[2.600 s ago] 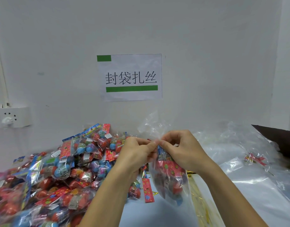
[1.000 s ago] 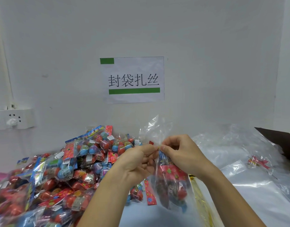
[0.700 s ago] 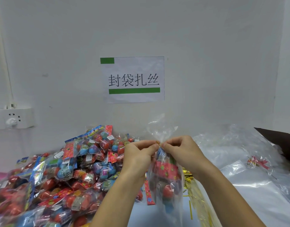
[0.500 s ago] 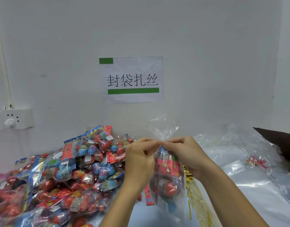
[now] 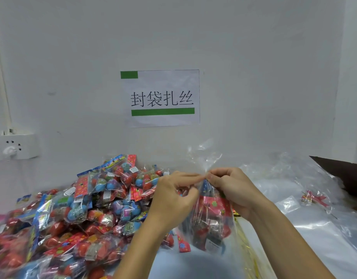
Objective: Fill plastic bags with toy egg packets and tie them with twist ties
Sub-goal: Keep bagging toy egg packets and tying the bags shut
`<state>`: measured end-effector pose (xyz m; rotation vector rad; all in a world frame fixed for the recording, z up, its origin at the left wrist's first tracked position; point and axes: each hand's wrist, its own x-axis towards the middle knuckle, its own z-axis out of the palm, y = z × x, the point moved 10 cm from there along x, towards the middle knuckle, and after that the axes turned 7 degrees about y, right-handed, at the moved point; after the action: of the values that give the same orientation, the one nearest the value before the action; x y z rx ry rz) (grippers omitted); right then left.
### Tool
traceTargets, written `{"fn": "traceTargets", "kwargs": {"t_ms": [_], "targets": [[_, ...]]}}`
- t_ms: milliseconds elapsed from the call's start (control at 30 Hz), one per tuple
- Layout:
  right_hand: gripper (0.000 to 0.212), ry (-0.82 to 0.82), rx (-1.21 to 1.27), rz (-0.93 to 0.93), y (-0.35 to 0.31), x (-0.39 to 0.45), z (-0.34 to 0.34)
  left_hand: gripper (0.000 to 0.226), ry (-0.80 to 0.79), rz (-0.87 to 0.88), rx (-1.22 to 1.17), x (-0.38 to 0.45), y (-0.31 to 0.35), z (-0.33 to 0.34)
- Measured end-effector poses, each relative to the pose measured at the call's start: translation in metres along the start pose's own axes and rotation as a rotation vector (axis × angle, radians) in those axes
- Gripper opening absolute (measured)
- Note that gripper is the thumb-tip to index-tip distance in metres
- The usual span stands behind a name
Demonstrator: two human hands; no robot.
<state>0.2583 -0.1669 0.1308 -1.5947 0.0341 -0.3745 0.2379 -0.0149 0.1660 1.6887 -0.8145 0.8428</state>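
Pinched at the gathered neck of a clear plastic bag (image 5: pixel 211 216) by both hands: left hand (image 5: pixel 173 200) with thumb and forefinger pressed together on the neck from one side, right hand (image 5: pixel 232 190) with fingers curled and fingertips pinching from the other. Fingertips of the two hands nearly touching at the pinch. Too small to tell whether a twist tie sits between them (nothing clearly readable there).

Directly above the pinch, the bag's crumpled open top flaring upward. Directly below it, the filled body of the bag hanging, red and blue toy egg packets (image 5: pixel 210 222) inside, red card headers facing forward.

To the left-hand side of the grip and spreading below, a large heap of loose egg packets (image 5: pixel 73 214), red and blue, piled against the wall. Beneath the hanging bag, slightly toward the right hand, a bundle of gold twist ties (image 5: pixel 247 250) lying on the table. Farther out on the right-hand side, a stack of empty clear bags (image 5: pixel 314 224), with a small red bow-like item (image 5: pixel 314 198) resting on them.

Well above the grip, on the wall, a paper sign (image 5: pixel 162 98) with green bars. Far off the left hand, a white power strip (image 5: pixel 12 147) on the wall.
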Motion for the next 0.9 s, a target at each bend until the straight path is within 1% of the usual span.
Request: {"fn": "traceTargets", "kwargs": {"t_ms": [67,167,233,300,367,433,700,833,867,900], "targets": [[0.018,-0.026,0.043,0.018,0.002,0.001,0.001,0.036,-0.015,0.097,0.095,-0.002,0.008,0.002],[0.020,-0.093,0.133,0.041,0.004,0.001,0.007,0.039,-0.027,0.130,0.134,-0.003,0.010,0.005],[0.021,-0.122,0.166,0.046,0.005,0.000,0.010,0.038,0.006,0.072,0.086,-0.003,0.006,0.003],[0.022,-0.134,0.180,0.040,0.004,-0.001,0.011,0.034,0.039,-0.035,-0.005,-0.003,-0.003,0.000],[0.022,-0.139,0.178,0.026,0.003,-0.002,0.011,0.039,0.043,-0.107,-0.078,-0.004,-0.009,0.000],[0.023,-0.143,0.167,0.016,0.002,-0.002,0.011,0.042,0.044,-0.130,-0.105,-0.004,-0.008,-0.001],[0.025,-0.164,0.187,0.004,-0.002,-0.004,0.008,0.026,0.069,-0.244,-0.200,-0.004,-0.019,0.000],[0.026,-0.147,0.243,0.007,-0.006,-0.003,-0.005,0.008,-0.022,-0.335,-0.122,-0.003,-0.042,0.000],[0.025,-0.129,0.277,0.005,-0.008,-0.002,-0.011,0.015,-0.046,-0.373,-0.101,-0.004,-0.050,-0.002],[0.023,-0.105,0.315,0.002,-0.009,0.000,-0.019,0.027,-0.060,-0.420,-0.102,-0.004,-0.058,-0.003]]}}
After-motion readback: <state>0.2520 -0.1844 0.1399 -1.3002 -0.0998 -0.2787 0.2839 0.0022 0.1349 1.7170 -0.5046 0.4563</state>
